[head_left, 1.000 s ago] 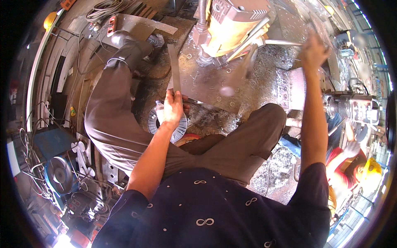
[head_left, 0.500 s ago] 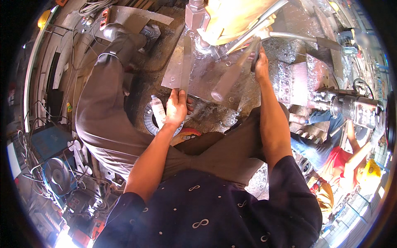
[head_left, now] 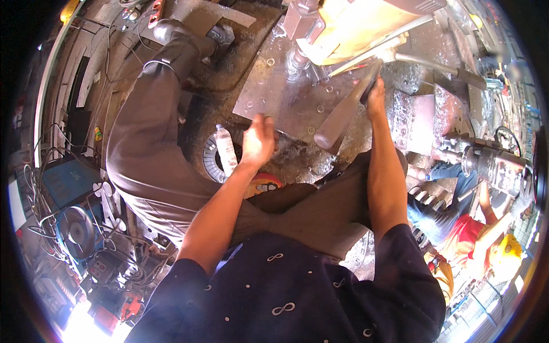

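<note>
A dark shirt (head_left: 274, 291) with white loops on it covers the person at the bottom. Brown trousers (head_left: 148, 131) spread out to both sides. A big yellow drill machine (head_left: 360, 28) stands at the top, over a flat metal plate (head_left: 266, 94) with small ring marks. At the right, a co-worker in a red top (head_left: 464, 231) wears a yellow helmet (head_left: 508, 250). A blue box (head_left: 68, 182) at the left has pale marks, too blurry to read. One thick handle (head_left: 337, 123) slants down from the machine, over the plate. The right hand (head_left: 375, 102) is just beside it, its fingers curled around a dark bar (head_left: 366, 96). The left hand (head_left: 259, 140) is near the plate's edge, fingers bent; whether they grasp anything, one cannot tell. A clear bottle (head_left: 225, 150) leans by that hand, in front of a gray ring (head_left: 212, 163).
</note>
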The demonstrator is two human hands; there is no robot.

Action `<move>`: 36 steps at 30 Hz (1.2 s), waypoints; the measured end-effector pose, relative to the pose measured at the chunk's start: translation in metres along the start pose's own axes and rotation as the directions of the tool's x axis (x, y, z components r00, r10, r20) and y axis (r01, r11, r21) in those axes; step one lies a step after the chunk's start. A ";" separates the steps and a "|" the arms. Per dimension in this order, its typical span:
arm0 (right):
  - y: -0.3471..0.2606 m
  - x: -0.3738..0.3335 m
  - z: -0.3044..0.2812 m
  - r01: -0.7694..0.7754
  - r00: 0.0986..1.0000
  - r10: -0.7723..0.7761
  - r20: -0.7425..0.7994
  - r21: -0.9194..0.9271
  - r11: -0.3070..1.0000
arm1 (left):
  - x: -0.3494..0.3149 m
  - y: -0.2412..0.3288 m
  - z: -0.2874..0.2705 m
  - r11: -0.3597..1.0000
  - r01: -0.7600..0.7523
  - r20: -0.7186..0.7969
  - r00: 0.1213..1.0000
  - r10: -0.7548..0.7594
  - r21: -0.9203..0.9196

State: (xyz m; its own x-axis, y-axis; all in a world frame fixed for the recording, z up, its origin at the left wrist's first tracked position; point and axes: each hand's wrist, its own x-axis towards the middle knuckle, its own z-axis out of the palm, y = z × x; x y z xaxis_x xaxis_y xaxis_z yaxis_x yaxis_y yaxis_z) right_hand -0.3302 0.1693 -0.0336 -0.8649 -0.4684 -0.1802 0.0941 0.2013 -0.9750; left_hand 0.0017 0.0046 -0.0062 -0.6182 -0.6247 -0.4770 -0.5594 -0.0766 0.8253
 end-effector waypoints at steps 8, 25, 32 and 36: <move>-0.003 -0.002 0.001 -0.043 0.998 0.042 -0.038 -0.027 0.999 | -0.024 -0.034 0.006 0.883 -0.109 0.117 0.991 0.062 0.457; -0.012 -0.016 0.007 -0.028 0.998 0.016 -0.061 -0.198 0.980 | -0.043 -0.017 -0.027 0.676 -0.254 0.422 0.902 -0.094 0.692; 0.007 -0.027 0.016 0.264 0.931 -0.335 -0.147 -0.363 0.894 | -0.027 -0.023 -0.074 0.469 -0.207 0.331 0.922 -0.200 0.859; -0.002 -0.028 0.010 0.200 0.943 -0.306 -0.129 -0.514 0.834 | -0.004 -0.041 -0.066 0.271 -0.213 0.304 0.882 -0.359 0.939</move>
State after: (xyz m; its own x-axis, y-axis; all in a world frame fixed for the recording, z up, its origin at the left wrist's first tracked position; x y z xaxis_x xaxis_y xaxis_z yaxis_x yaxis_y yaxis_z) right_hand -0.3009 0.1734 -0.0284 -0.9084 -0.3921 0.1454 -0.3480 0.5160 -0.7827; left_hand 0.0632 -0.0408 -0.0183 -0.5122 -0.2876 -0.8093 -0.5387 0.8415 0.0418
